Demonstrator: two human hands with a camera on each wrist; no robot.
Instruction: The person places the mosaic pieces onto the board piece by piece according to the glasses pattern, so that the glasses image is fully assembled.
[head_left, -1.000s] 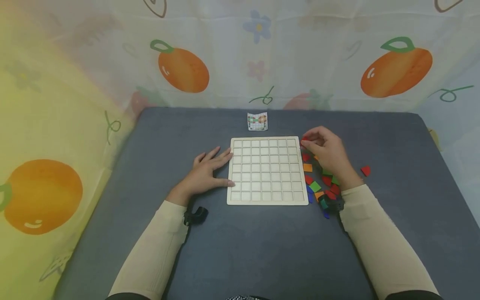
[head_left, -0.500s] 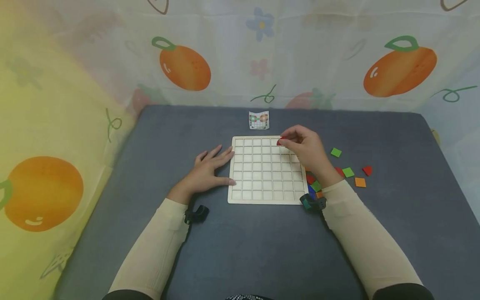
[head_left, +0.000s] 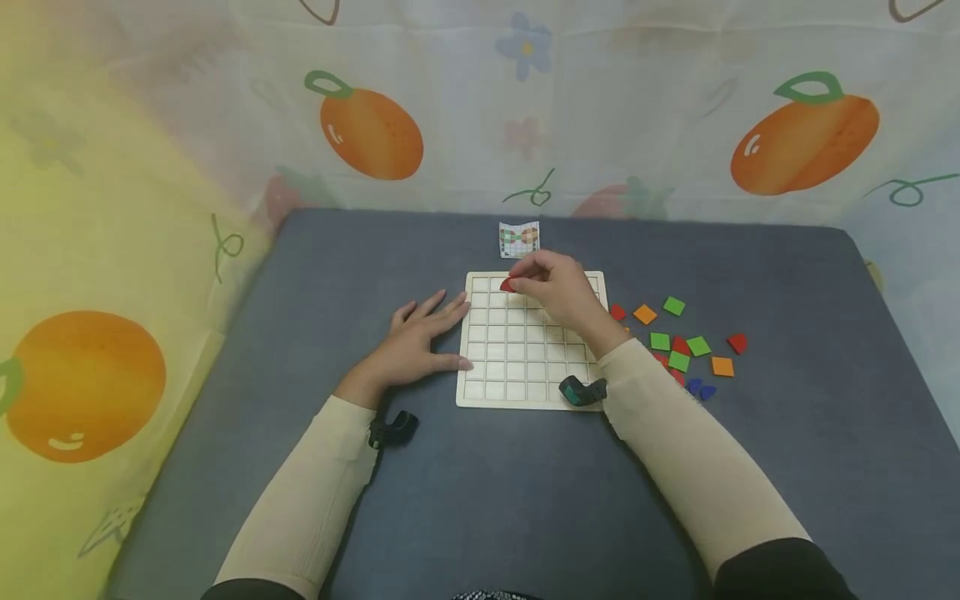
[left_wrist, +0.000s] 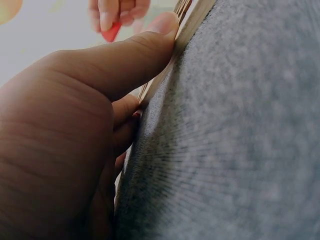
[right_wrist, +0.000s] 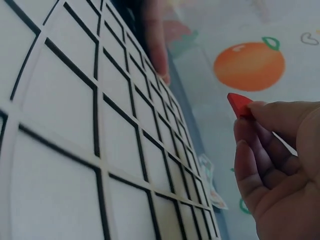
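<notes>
A pale wooden grid board [head_left: 495, 390] lies flat on the grey table, its square cells bare where they show. My left hand [head_left: 408, 354] rests at the board's left edge, fingers spread and thumb on the rim; the left wrist view shows the thumb [left_wrist: 145, 50] against that edge. Between thumb and fingertips my right hand [head_left: 558, 292] pinches a red quarter-round tile [right_wrist: 240, 105], held above the far rows of the board. The right forearm covers the board's near right corner.
Loose green, orange, red and blue tiles lie right of the board, among them a green square [head_left: 674, 306], an orange square [head_left: 723, 367] and a red piece [head_left: 738, 343]. A small printed pattern card [head_left: 519, 239] lies behind the board.
My right hand has carried the red tile leftward from the board's right edge to over its far rows, uncovering more loose tiles. The left hand stays at the left edge.
</notes>
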